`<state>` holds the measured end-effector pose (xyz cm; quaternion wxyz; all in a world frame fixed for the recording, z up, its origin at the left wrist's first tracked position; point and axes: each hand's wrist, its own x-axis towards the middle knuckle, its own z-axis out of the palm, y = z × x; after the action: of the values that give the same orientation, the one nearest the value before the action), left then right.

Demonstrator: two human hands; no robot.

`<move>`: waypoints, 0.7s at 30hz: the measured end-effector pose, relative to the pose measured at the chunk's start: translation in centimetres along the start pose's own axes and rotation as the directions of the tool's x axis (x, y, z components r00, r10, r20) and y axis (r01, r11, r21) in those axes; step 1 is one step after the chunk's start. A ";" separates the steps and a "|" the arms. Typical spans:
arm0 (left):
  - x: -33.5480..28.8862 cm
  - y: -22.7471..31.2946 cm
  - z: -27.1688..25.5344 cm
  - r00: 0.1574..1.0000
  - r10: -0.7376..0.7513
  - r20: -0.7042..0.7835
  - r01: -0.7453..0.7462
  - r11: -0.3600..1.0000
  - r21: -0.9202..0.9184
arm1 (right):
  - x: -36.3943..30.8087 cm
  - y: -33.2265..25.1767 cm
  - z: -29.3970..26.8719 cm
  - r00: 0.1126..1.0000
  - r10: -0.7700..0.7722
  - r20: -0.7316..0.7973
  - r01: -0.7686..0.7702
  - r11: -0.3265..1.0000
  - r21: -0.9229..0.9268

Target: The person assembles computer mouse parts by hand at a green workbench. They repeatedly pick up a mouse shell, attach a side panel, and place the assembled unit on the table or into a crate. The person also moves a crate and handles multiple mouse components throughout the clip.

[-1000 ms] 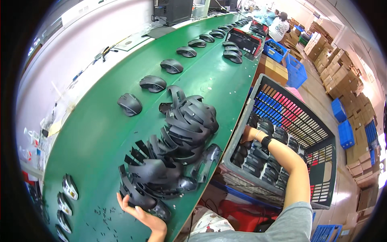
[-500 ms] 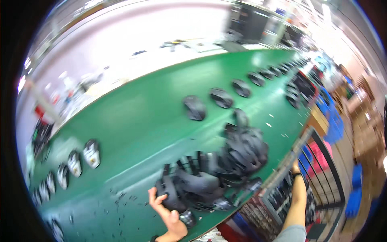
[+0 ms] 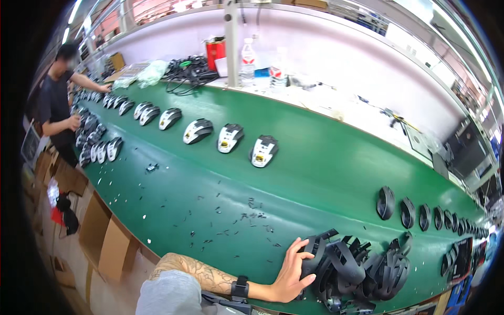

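My left hand (image 3: 292,270) reaches in from the lower middle, a black watch on its wrist. Its fingers are spread and rest against the left end of a pile of black curved plastic mouse shells (image 3: 387,273); the thumb stands apart. Most of the pile lies to the right of the hand, near the bench's front edge. Small shiny parts show under the shells. My right hand is out of view. Farther back on the green bench, a row of white and black computer mice (image 3: 263,152) runs off to the left. Another row of black shells (image 3: 386,203) runs off to the right.
Small black scraps (image 3: 253,216) are strewn left of the pile. A person (image 3: 58,102) stands at the bench's far left, beside more mice. An open cardboard box (image 3: 113,247) stands below the front edge. Bottles (image 3: 248,62) and cables (image 3: 191,71) lie along the back.
The view has swung left, bringing in the person and the long row of mice. My left hand stays at the pile's left end. My right hand, earlier by a barred metal rack, has left the view.
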<state>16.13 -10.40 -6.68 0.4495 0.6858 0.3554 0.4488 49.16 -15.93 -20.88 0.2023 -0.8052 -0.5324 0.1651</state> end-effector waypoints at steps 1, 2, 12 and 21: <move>0.1 0.0 0.0 1.000 0.005 0.003 -0.005 1.000 -0.008 | 0.5 -0.7 0.0 1.000 -0.019 0.019 0.019 1.000 0.003; 0.1 0.0 0.1 1.000 0.011 0.001 -0.011 1.000 -0.011 | 0.8 -1.0 0.2 0.999 -0.034 0.039 0.035 0.999 -0.002; -0.1 0.0 0.2 0.998 0.048 -0.038 -0.047 0.998 0.039 | 3.4 -2.3 0.3 0.989 -0.076 0.125 0.082 0.996 -0.044; 0.0 0.3 -0.1 0.996 0.056 -0.074 -0.057 0.998 -0.017 | 4.1 -3.9 0.3 0.981 -0.037 0.190 0.059 0.992 -0.111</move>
<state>16.09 -10.48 -6.41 0.4298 0.6741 0.3478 0.4898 47.48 -10.76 -19.43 0.1079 -0.7834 -0.5771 0.2042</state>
